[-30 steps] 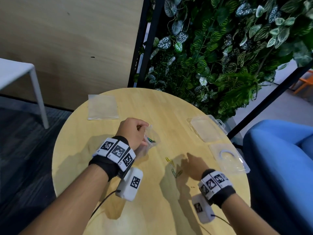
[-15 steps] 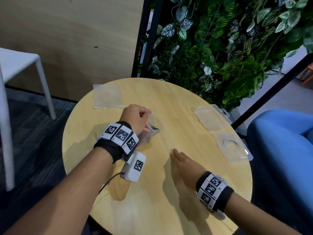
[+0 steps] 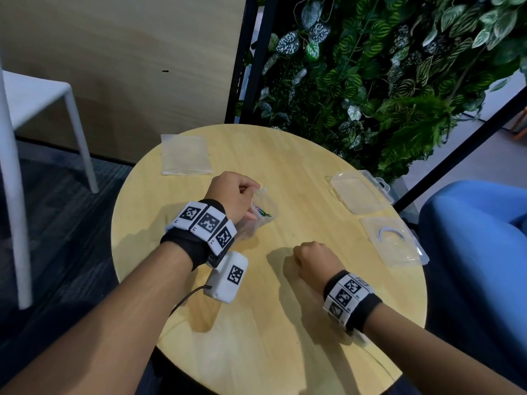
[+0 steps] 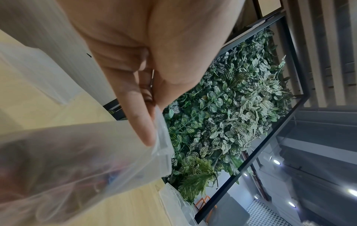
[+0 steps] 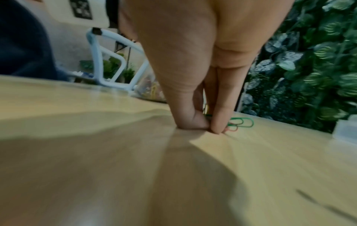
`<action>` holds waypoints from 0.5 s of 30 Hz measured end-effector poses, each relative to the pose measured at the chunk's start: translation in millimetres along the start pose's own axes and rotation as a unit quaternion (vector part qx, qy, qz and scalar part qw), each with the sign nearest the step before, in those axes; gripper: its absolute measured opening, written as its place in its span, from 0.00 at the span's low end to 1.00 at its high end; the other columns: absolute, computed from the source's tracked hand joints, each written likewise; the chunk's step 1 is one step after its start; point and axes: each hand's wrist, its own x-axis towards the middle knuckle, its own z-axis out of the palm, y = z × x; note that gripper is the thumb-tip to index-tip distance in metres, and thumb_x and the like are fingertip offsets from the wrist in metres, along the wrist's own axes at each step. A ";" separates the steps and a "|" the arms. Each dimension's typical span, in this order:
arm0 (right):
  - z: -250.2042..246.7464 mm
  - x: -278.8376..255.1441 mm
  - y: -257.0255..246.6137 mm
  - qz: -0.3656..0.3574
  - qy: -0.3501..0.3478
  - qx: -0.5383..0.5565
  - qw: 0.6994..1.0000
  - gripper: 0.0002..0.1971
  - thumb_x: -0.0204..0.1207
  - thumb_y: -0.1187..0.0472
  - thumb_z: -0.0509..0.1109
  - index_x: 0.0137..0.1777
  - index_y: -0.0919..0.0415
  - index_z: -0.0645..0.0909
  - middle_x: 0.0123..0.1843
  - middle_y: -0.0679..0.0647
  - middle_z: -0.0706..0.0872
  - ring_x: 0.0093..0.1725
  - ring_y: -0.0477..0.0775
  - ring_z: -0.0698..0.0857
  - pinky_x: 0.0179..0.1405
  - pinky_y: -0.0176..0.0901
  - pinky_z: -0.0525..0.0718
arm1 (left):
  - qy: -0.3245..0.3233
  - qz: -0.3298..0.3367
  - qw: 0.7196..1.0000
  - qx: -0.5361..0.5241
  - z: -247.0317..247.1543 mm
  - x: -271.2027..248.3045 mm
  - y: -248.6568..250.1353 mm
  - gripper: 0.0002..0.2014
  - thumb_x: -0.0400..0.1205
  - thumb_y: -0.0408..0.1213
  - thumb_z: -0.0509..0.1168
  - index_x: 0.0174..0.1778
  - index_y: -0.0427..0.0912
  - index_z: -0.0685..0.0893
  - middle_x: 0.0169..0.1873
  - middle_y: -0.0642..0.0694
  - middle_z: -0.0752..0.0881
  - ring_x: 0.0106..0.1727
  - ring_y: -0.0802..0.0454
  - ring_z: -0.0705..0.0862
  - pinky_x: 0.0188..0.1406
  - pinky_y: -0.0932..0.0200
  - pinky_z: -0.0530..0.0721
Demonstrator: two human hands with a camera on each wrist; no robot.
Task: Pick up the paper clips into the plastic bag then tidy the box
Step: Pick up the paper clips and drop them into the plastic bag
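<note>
My left hand [image 3: 232, 195] holds a small clear plastic bag [image 3: 263, 213] by its zip edge above the round wooden table [image 3: 285, 323]; a few coloured paper clips show inside it. In the left wrist view the fingers [image 4: 142, 122] pinch the bag [image 4: 77, 160] at its rim. My right hand [image 3: 315, 259] is curled low on the table, and in the right wrist view its fingertips [image 5: 195, 122] pinch green and red paper clips [image 5: 239, 122] against the wood. The clear plastic box [image 3: 359, 192] lies open at the table's right.
A second clear tray [image 3: 393, 243] with a white ring lies near the right edge. A flat plastic bag [image 3: 185, 155] rests at the far left of the table. A plant wall stands behind, a blue seat at the right, a white chair at the left.
My right hand went from lying flat over the loose clips to curled fingertips pinching them. The left hand kept holding the bag in place.
</note>
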 end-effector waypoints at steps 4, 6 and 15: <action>-11.7 18.9 17.0 0.082 0.014 0.151 0.985 0.07 0.71 0.60 0.71 0.36 0.63 0.85 0.32 0.54 0.85 0.32 0.54 0.79 0.35 0.45 0.80 | -0.003 -0.002 1.000 0.000 0.2 0.2 0.9 0.10 0.85 0.32 0.64 0.55 0.39 0.90 0.47 0.46 0.88 0.31 0.49 0.91 0.27 0.62 0.90; -13.3 26.2 38.8 0.146 -0.011 0.265 0.953 0.02 0.66 0.64 0.76 0.35 0.61 0.88 0.30 0.48 0.87 0.31 0.46 0.82 0.34 0.41 0.84 | -0.006 -0.002 1.000 -0.002 1.2 0.8 1.8 0.10 0.85 0.32 0.63 0.55 0.39 0.90 0.46 0.47 0.87 0.30 0.49 0.91 0.23 0.67 0.87; -57.0 32.7 61.1 0.184 0.065 0.799 0.569 0.06 0.77 0.76 0.66 0.41 0.69 0.81 0.40 0.63 0.85 0.36 0.52 0.89 0.38 0.34 0.89 | -0.025 0.003 1.000 0.009 11.8 3.2 3.3 0.12 0.86 0.32 0.61 0.56 0.39 0.89 0.47 0.50 0.86 0.25 0.54 0.89 0.20 0.74 0.80</action>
